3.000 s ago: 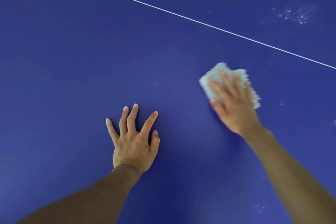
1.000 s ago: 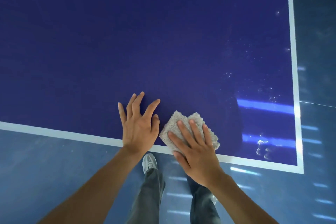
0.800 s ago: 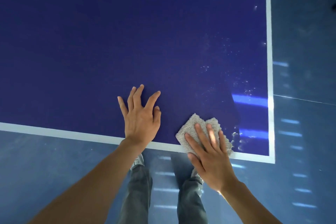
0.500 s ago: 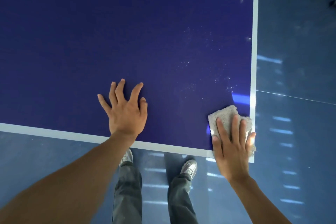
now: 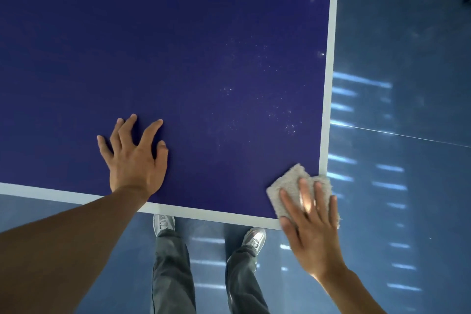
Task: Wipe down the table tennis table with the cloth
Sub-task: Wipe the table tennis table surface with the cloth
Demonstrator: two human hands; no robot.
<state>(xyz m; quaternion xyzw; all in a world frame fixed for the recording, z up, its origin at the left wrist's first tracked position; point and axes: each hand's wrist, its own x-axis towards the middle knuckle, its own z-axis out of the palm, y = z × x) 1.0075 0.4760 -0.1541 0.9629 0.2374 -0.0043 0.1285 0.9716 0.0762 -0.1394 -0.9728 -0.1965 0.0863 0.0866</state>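
Dark blue table tennis table (image 5: 178,46) with white edge lines, grey-beige cloth (image 5: 288,186), glossy blue floor (image 5: 407,211).

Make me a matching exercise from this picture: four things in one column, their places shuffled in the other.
1 left hand
2 cloth
3 shoes
4 white specks

A on the floor, below the table's near edge
B at the table's near right corner, under the right hand
C resting on the blue top, fingers spread
D scattered on the top beyond the cloth

Pairs: 1-C, 2-B, 3-A, 4-D
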